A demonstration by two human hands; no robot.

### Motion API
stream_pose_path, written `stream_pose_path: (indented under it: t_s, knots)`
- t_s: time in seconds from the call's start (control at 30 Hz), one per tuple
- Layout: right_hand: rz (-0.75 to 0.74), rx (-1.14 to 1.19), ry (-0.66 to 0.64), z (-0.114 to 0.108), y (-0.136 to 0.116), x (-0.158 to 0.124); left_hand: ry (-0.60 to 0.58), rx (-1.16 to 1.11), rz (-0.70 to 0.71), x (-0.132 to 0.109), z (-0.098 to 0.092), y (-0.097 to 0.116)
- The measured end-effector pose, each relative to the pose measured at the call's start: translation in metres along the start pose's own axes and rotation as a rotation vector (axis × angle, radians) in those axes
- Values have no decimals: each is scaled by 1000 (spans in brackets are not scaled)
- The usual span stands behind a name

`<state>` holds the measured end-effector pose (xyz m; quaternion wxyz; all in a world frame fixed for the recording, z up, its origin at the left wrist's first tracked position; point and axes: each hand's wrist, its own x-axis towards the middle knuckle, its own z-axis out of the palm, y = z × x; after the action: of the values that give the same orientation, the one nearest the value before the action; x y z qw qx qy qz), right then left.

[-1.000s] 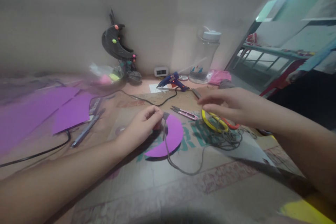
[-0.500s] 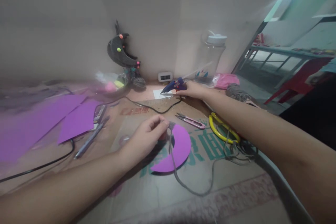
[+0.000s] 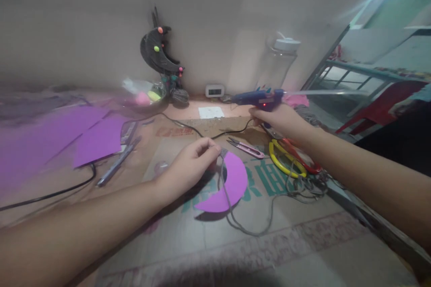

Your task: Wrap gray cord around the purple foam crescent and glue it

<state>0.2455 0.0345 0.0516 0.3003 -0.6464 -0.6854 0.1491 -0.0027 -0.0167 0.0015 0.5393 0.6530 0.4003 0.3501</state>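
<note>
My left hand (image 3: 198,159) pinches the upper end of a purple paper crescent (image 3: 237,181), together with grey yarn (image 3: 269,222) at that tip. From there the yarn hangs over the crescent and loops right to a loose tangle. A blue glue gun (image 3: 261,97), its small red light lit and a clear glue stick (image 3: 323,93) out of its back, is gripped in my right hand (image 3: 281,119), raised above the table with the nozzle pointing left. Pink thread snips (image 3: 247,148) lie between my hands. Scissors with yellow and red handles (image 3: 286,161) rest under my right forearm.
Purple paper sheets (image 3: 97,139) and a pen (image 3: 117,161) lie at left. Along the wall stand a small digital clock (image 3: 214,91), a clear bottle (image 3: 278,65) and a hanging dark crescent ornament (image 3: 156,54). A white card (image 3: 211,112) lies before the clock. The gun's black cord (image 3: 232,132) crosses the cardboard.
My right hand has lifted the glue gun off the white card and moved it right. My left hand still pinches the crescent and yarn in about the same spot.
</note>
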Motion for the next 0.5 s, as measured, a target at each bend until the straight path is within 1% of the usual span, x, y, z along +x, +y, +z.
stream_pose_path:
  t_s: [0.03, 0.07, 0.13, 0.2, 0.27, 0.3, 0.37, 0.43, 0.5]
  knots:
    - [-9, 138, -44, -3, 0, -15, 3, 7, 2, 0, 0, 0]
    - [-16, 259, -43, -5, 0, -30, 5, 13, -1, 0, 0, -1]
    - [-40, 386, -30, -6, 2, -59, 7, 19, -14, 0, 0, -2]
    - [-12, 369, -118, -5, 4, -85, 4, 11, -28, 0, 1, -3]
    - [-26, 295, -165, -2, 5, -104, 5, -4, -35, -1, 1, -3]
    - [-56, 244, -165, 0, 6, -112, 5, -9, -37, -1, 1, -2]
    - [-144, 182, -117, 5, 8, -121, 5, -8, -38, -1, 1, 0]
    - [-214, 163, -74, 10, 12, -124, 9, 2, -33, -2, 1, 2]
    - [-251, 179, -75, 15, 17, -125, 15, 11, -24, -2, 2, 4]
